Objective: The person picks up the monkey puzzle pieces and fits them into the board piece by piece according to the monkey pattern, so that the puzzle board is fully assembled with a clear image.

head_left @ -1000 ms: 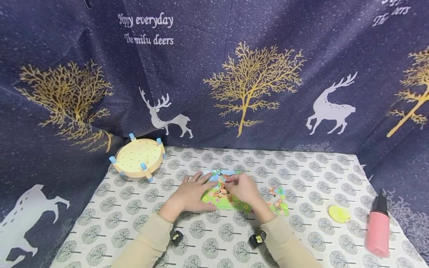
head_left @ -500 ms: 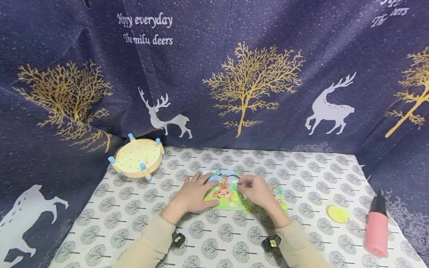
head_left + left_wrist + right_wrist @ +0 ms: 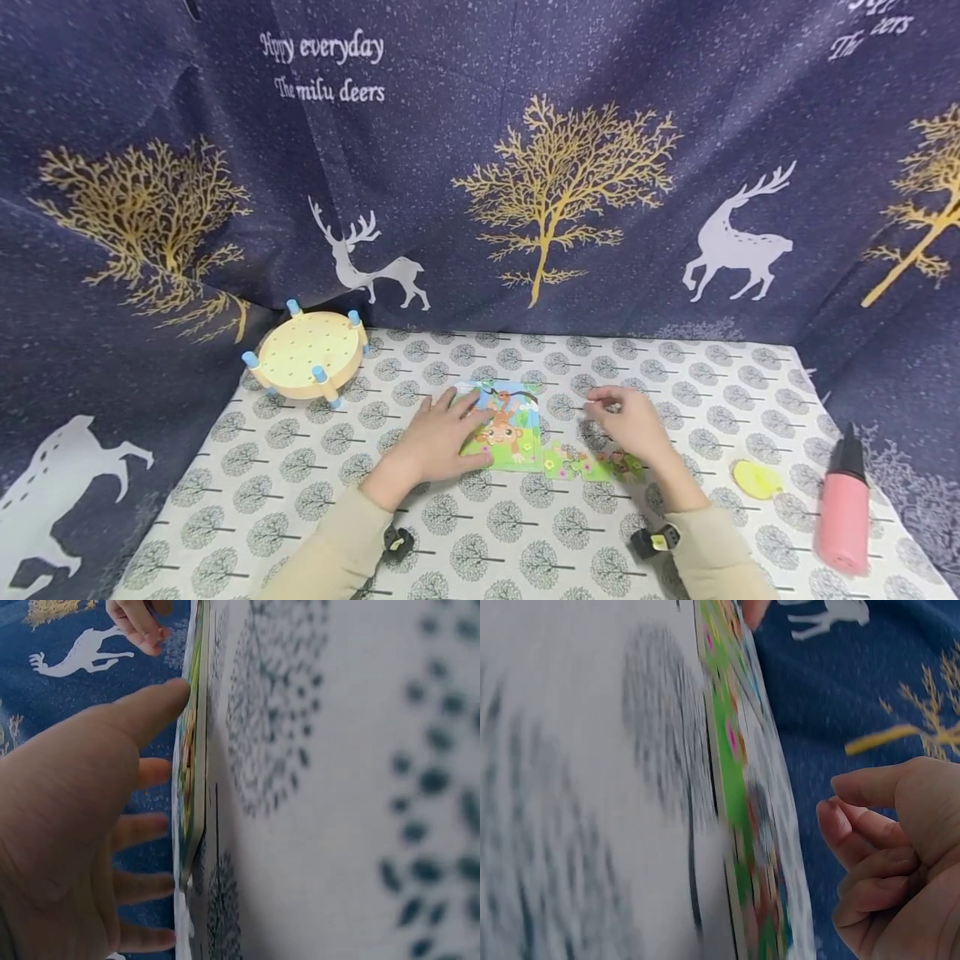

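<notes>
A jigsaw puzzle of a hanging monkey [image 3: 517, 446] lies flat on the tablecloth in the head view. My left hand [image 3: 438, 437] spreads over its left side, the thumb on the lower part and fingertips along the picture. In the left wrist view the thumb [image 3: 161, 705] is right at the puzzle's surface. To the right lies a low row of green flowered puzzle pieces [image 3: 562, 461]. Above this row hovers my right hand [image 3: 637, 425], fingers loosely bent. The right wrist view has its thumb and forefinger tips close together, nothing seen between them. My right wrist partly covers the rightmost piece.
A cream round pegboard with blue-tipped posts [image 3: 311, 350] stands at the back left. On the right are a yellow disc-like object [image 3: 757, 479] and a pink bottle with a black nozzle [image 3: 845, 517]. A dark blue deer-print curtain [image 3: 450, 167] borders the back of the table.
My right hand has drawn away from the monkey picture to the right, over the row of pieces, uncovering the puzzle's right side. The left hand has stayed almost in place.
</notes>
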`<state>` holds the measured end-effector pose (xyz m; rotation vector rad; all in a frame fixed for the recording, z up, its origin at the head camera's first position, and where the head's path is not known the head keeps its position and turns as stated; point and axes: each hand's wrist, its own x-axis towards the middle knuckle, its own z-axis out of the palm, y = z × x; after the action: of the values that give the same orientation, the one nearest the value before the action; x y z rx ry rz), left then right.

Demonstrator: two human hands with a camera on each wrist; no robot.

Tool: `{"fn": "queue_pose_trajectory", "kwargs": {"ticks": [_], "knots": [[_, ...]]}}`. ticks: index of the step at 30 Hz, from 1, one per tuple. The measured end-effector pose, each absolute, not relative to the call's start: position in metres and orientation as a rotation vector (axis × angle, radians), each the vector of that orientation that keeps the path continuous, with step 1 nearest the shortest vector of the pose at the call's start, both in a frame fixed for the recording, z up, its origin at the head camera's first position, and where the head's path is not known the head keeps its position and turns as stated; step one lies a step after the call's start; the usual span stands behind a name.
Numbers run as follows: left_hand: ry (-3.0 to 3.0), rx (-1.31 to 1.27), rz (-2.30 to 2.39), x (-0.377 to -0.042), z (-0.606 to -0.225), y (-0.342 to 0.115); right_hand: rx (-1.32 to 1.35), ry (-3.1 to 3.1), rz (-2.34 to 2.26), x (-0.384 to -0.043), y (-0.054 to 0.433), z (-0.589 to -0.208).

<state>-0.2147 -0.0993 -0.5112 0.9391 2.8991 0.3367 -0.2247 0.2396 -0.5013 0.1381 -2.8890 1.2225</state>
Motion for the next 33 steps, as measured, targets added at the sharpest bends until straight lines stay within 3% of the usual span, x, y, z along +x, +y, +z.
{"fn": "queue_pose_trajectory", "kwargs": {"ticks": [14, 33], "knots": [[2.808, 1.039, 0.271, -0.203, -0.509, -0.091, 0.057, -3.012, 1.063, -0.209, 0.3, -0.502], [2.819, 1.056, 0.266, -0.201, -0.508, -0.09, 0.093, -3.103, 1.046, -0.203, 0.302, -0.504]]}}
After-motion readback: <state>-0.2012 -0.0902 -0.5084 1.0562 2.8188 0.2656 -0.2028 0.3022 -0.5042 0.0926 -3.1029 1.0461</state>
